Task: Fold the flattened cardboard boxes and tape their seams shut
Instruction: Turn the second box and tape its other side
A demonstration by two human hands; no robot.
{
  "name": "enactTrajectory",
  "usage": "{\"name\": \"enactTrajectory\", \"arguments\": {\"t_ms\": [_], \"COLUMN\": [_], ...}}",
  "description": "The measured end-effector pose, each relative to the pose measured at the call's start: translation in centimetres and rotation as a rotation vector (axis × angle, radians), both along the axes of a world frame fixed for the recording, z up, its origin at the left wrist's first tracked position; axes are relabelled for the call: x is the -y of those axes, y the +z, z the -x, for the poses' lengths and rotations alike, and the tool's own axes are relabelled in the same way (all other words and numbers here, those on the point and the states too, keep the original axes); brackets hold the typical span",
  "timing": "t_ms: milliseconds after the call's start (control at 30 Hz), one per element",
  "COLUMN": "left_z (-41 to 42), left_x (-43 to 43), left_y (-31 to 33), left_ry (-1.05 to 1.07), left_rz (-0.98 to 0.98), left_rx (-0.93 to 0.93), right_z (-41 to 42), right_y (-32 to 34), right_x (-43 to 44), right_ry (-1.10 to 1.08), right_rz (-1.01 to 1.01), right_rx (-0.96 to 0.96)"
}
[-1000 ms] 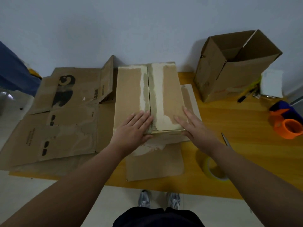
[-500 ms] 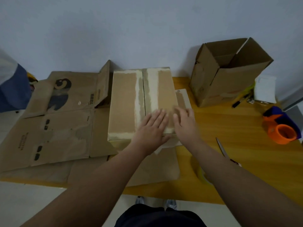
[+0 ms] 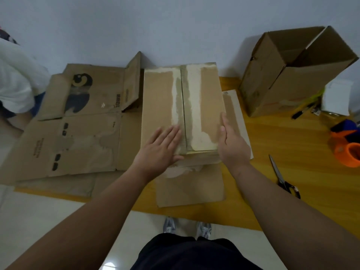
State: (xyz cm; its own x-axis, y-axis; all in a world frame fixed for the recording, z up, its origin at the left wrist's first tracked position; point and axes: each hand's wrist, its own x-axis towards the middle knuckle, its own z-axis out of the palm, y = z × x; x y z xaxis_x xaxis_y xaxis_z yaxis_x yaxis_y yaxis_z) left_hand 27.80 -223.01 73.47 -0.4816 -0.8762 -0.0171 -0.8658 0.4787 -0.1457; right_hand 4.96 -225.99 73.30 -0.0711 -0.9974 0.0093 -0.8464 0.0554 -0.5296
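A folded brown cardboard box (image 3: 161,98) stands on the wooden table (image 3: 292,137), its two top flaps meeting at a centre seam with torn pale strips beside it. My left hand (image 3: 161,149) lies flat with straight fingers on the left flap near the seam's near end. My right hand (image 3: 231,141) presses the box's right edge, fingers straight and pointing away. Flattened cardboard boxes (image 3: 78,123) lie spread out to the left. An orange tape dispenser (image 3: 348,152) sits at the far right.
An open folded box (image 3: 288,75) lies on its side at the back right. Scissors (image 3: 282,176) rest on the table right of my right arm. Markers (image 3: 303,110) and white paper (image 3: 337,98) lie beyond. A loose cardboard sheet (image 3: 191,188) overhangs the table's near edge.
My left hand slid right toward the seam and then back to the left flap. My right hand moved from the top of the right flap to the box's right edge.
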Motion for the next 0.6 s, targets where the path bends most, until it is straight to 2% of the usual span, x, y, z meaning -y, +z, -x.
{"name": "enactTrajectory", "arguments": {"t_ms": [233,300,367,467,533,600], "left_z": [-4.5,-5.7,-6.1,-5.3,-4.6,-4.3], "left_x": [-1.4,-1.8,-1.9,-1.8,-1.6,-1.5], "left_y": [0.6,0.6,0.6,0.8,0.9,1.0], "left_ry": [0.085,0.097,0.102,0.143,0.189,0.201], "left_rz": [-0.025,-0.033,-0.047,-0.084,-0.112,-0.111], "left_rx": [-0.026,-0.067,-0.106,-0.201,-0.241,-0.231], "right_z": [-0.2,-0.1,-0.4,-3.1,-6.0,-7.9], "right_y": [0.6,0.4,0.4,1.0,0.9,0.8], "right_x": [-0.3,-0.1,0.1,-0.9,-2.5,-3.3], "right_ry": [0.008,-0.005,0.013,0.237,0.401,0.457], "right_rz": [-0.013,-0.013,0.032,0.044,0.005,-0.014], "right_rx": [0.027,-0.084,-0.306,-0.441,-0.429,-0.415]}}
